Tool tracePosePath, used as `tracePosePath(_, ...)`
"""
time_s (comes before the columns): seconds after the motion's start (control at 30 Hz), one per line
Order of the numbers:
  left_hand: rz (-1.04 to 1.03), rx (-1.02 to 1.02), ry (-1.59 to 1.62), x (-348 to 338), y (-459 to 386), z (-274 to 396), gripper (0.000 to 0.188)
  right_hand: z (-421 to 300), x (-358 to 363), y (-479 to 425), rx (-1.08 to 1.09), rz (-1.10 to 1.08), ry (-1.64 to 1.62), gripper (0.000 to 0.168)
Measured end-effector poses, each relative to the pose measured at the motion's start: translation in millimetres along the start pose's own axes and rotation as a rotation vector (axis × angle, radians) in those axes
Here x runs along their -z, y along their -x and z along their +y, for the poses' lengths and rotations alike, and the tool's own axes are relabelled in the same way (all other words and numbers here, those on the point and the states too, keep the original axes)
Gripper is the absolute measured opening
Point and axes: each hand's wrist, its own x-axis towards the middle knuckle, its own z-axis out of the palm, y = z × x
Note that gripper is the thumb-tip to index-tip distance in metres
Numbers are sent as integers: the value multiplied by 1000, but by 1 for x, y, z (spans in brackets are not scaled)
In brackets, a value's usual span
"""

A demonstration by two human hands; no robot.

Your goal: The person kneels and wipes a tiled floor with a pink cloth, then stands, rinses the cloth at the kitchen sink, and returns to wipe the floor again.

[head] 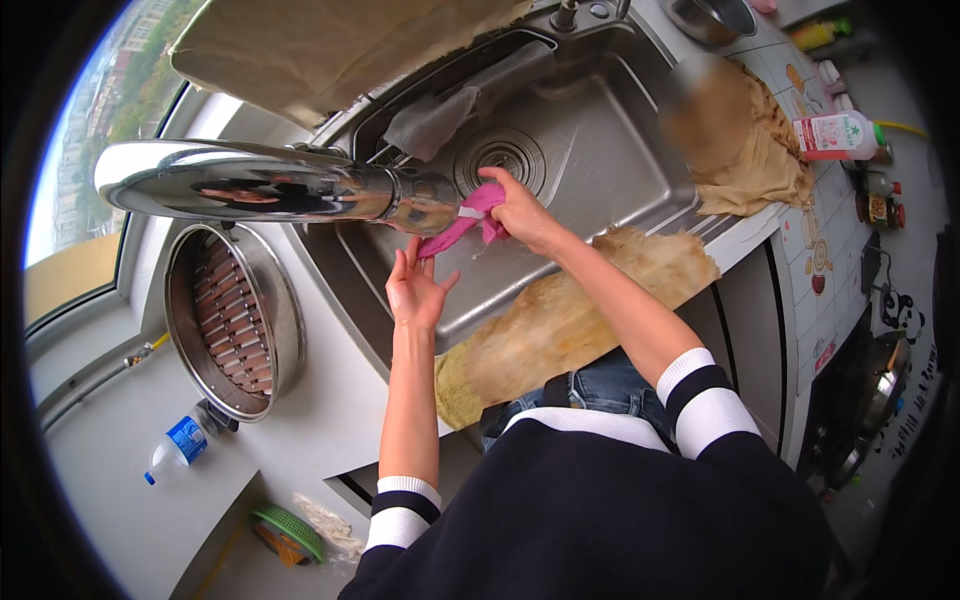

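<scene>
A stainless steel sink (600, 150) lies before me, with a chrome faucet (300, 184) reaching over it from the left. Water runs from the faucet's end onto a pink cloth (484, 202). My right hand (523, 210) grips the cloth between thumb and fingers, near the round drain (501, 159). Palm up, my left hand (420, 289) is below the faucet's end with its fingers spread; the cloth's lower end touches or lies just behind its fingertips. Whether those fingertips hold it is hidden.
A brown hide-like sheet (585, 300) covers the sink's front edge. Crumpled brown material (757, 165) lies right of the sink; a stiff brown sheet (322, 52) stands behind. On the left are a steel steamer (289, 322) and a plastic bottle (176, 448). A grey mesh mat (435, 124) hangs inside the sink.
</scene>
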Motion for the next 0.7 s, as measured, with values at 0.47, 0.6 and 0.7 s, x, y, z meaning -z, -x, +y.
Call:
tracePosePath(0.47,-193,179,295,-59,-36,-60,31,-4,-24,-47,254,584,850,23)
tracePosePath(0.6,-359,218,350,-37,-50,-38,38,-7,-51,-13,476,475,809,24)
tracePosePath(0.7,-610,59,257,-42,-42,-26,40,7,-86,31,715,507,860,23)
